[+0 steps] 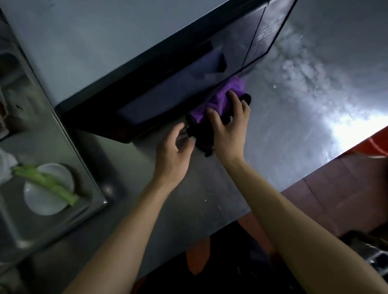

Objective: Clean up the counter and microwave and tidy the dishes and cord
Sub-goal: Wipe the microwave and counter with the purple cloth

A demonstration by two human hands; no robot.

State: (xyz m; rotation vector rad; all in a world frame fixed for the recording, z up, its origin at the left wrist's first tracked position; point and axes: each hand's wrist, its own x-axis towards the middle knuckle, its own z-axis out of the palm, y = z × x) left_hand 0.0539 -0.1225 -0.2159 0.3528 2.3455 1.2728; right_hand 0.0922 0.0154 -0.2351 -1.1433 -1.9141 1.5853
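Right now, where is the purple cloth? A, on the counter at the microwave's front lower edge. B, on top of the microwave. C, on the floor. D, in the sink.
A: the purple cloth lies bunched on the counter against the microwave front, under the right hand.

Both bare forearms reach forward side by side, the right hand (229, 126) palm-down with fingers spread and curled over a bunched cloth (219, 99) near the middle of the counter, the left hand (174, 151) just beside it, fingers bent, pinching the cloth's dark edge.
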